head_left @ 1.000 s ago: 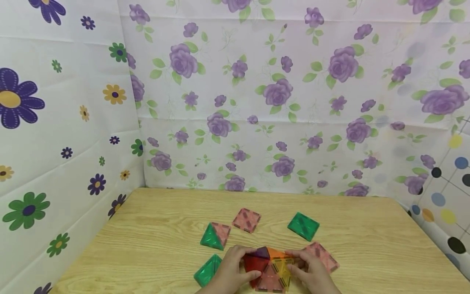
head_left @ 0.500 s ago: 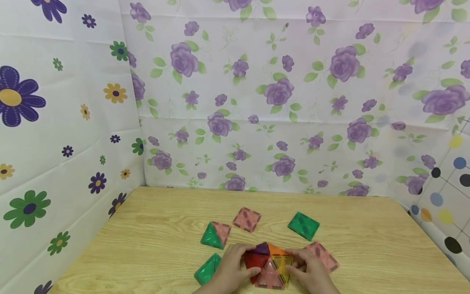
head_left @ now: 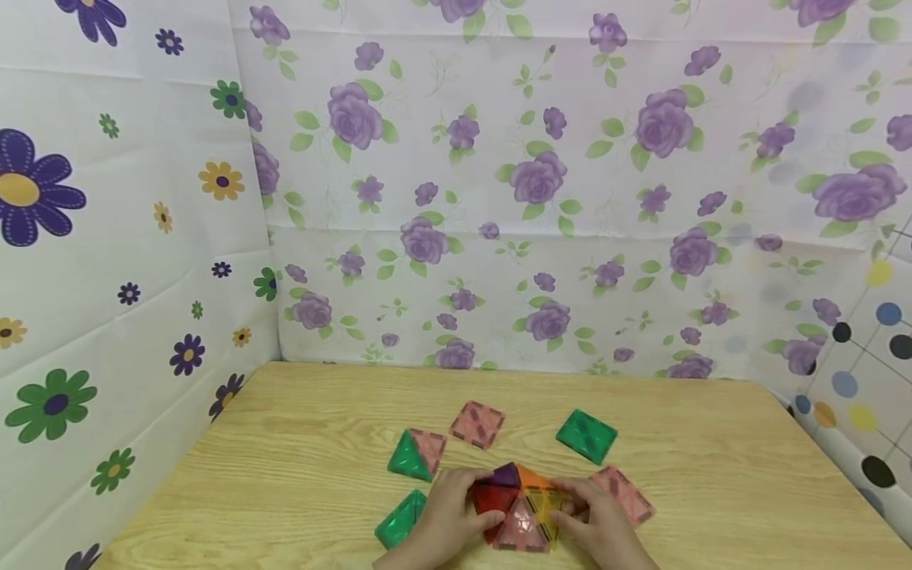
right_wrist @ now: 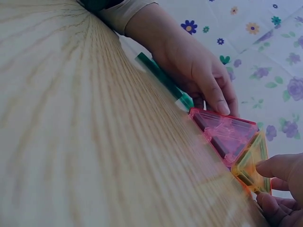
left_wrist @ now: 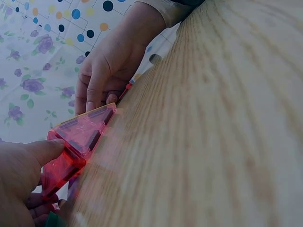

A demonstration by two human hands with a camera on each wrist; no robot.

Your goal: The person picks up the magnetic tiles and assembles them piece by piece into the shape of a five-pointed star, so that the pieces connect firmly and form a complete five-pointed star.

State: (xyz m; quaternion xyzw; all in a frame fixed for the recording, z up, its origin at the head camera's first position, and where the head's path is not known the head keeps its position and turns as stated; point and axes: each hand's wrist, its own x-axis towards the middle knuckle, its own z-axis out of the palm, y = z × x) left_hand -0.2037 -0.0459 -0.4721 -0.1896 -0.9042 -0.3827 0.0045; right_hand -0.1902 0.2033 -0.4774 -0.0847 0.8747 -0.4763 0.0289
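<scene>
Near the table's front edge stands a low pyramid of translucent magnetic tiles. Its pink triangle faces front, beside a red tile and a yellow tile. Purple and orange tiles make up the far side. My left hand grips the left side, its thumb on the red tile and its fingers reaching toward the purple one. My right hand holds the opposite side; in the right wrist view its thumb presses the yellow tile. Far-side fingertips are partly hidden.
Loose tile shapes lie flat on the wooden table: a pink square, a green-and-pink square, a green square, another green one by my left wrist, and a pink one beyond my right hand. Flowered cloth hangs behind.
The pyramid has slid slightly away from the front edge, with both hands keeping their hold on its sides. The loose tiles have stayed in place.
</scene>
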